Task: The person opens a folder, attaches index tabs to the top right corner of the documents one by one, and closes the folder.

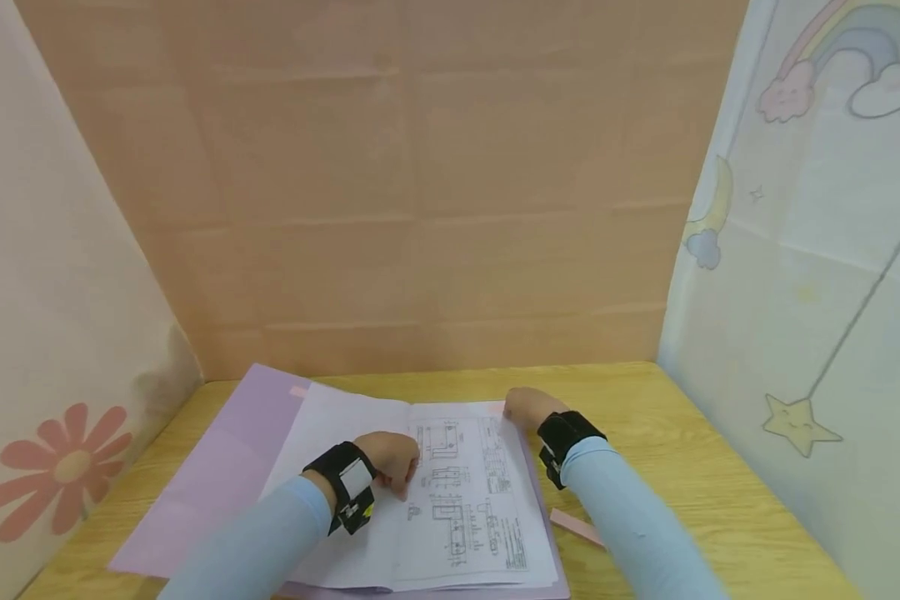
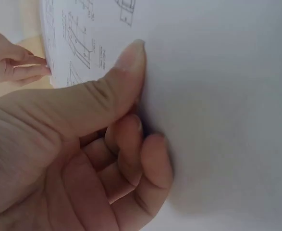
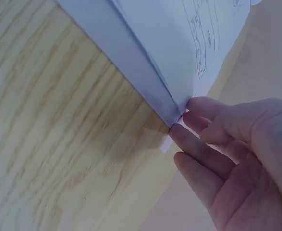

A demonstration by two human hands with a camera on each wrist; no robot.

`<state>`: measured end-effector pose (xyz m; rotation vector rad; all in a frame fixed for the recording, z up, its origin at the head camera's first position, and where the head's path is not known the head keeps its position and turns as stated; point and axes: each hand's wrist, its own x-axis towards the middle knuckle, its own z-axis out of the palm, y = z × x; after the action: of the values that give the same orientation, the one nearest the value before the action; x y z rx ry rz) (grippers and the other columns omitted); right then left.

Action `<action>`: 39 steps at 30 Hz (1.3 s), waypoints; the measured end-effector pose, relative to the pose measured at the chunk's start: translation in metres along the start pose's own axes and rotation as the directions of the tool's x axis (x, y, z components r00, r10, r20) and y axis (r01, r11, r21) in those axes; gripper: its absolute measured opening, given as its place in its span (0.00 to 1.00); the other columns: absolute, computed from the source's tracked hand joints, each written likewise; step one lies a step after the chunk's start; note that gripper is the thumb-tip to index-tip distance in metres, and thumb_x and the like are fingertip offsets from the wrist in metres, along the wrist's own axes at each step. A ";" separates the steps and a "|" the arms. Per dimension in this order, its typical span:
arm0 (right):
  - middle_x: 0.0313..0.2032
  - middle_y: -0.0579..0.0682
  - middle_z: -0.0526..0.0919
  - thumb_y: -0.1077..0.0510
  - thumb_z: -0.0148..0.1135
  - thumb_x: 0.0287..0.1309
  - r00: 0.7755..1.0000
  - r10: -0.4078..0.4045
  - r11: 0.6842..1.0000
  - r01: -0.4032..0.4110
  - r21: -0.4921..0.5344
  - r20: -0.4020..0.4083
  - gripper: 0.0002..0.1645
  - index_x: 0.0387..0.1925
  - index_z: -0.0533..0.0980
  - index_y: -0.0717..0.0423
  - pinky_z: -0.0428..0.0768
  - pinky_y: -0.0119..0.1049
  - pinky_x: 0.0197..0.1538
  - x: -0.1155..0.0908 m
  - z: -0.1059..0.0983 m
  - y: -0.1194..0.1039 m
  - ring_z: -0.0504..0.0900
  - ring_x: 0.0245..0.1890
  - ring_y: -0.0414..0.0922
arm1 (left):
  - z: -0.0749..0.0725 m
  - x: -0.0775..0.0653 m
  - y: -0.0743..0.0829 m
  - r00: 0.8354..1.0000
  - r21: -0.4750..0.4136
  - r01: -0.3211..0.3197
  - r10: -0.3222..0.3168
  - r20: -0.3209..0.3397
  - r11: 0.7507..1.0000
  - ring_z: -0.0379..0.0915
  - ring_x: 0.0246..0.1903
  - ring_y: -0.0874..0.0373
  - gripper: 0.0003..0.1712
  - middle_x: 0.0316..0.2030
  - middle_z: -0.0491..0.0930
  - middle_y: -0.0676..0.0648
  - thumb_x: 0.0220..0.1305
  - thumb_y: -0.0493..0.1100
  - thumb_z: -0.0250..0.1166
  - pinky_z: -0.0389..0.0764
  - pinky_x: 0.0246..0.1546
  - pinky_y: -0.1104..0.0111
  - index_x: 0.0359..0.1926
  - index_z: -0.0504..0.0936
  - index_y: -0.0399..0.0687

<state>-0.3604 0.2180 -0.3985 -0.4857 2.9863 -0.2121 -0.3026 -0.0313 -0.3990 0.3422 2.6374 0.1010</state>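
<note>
An open booklet of printed technical drawings (image 1: 465, 500) lies in a lilac folder (image 1: 217, 467) on the table. My left hand (image 1: 392, 458) rests on the booklet near its fold. In the left wrist view, that hand's fingers are curled, with the thumb lying against the paper and nothing visible between them. At the top right corner, my right hand (image 1: 528, 408) pinches the page (image 3: 179, 62) between thumb and fingers. A thin pink strip (image 3: 166, 144) shows beside those fingertips; how it is attached is hidden.
A pink sticky-note strip (image 1: 577, 527) lies on the wooden table (image 1: 615, 383) by the right forearm. Another small pink tab (image 1: 298, 392) sits on the folder's left cover. Brown paper (image 1: 420, 208) stands behind, with patterned sheets on both sides.
</note>
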 end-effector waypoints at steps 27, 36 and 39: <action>0.35 0.50 0.81 0.64 0.53 0.64 0.967 -0.241 0.968 0.245 0.049 -0.077 0.06 0.40 0.76 0.57 0.76 0.40 0.38 -0.069 -0.069 0.024 0.75 0.31 0.43 | 0.005 -0.001 0.004 1.000 0.036 0.004 -0.003 -0.013 0.999 0.67 0.19 0.59 0.13 0.22 0.74 0.51 0.49 0.38 0.76 0.66 0.20 0.72 0.22 0.77 0.48; 0.30 0.47 0.76 0.63 0.52 0.65 0.988 -0.151 0.987 0.151 0.057 0.000 0.05 0.36 0.75 0.59 0.70 0.37 0.34 -0.067 -0.035 0.045 0.68 0.27 0.42 | 0.006 0.000 0.003 1.000 0.043 0.002 -0.001 -0.017 0.999 0.68 0.18 0.59 0.13 0.22 0.74 0.51 0.49 0.38 0.76 0.66 0.20 0.72 0.22 0.77 0.48; 0.30 0.48 0.76 0.64 0.52 0.65 0.993 -0.119 0.991 0.118 0.070 0.018 0.05 0.36 0.75 0.59 0.69 0.37 0.34 -0.066 -0.030 0.050 0.68 0.27 0.42 | 0.007 -0.002 0.003 1.000 0.041 -0.003 0.004 -0.027 0.999 0.68 0.21 0.59 0.13 0.23 0.74 0.51 0.50 0.38 0.76 0.66 0.21 0.71 0.23 0.76 0.48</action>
<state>-0.3173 0.2896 -0.3708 -0.6536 2.9199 -0.3167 -0.2970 -0.0289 -0.4040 0.3619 2.6691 0.0526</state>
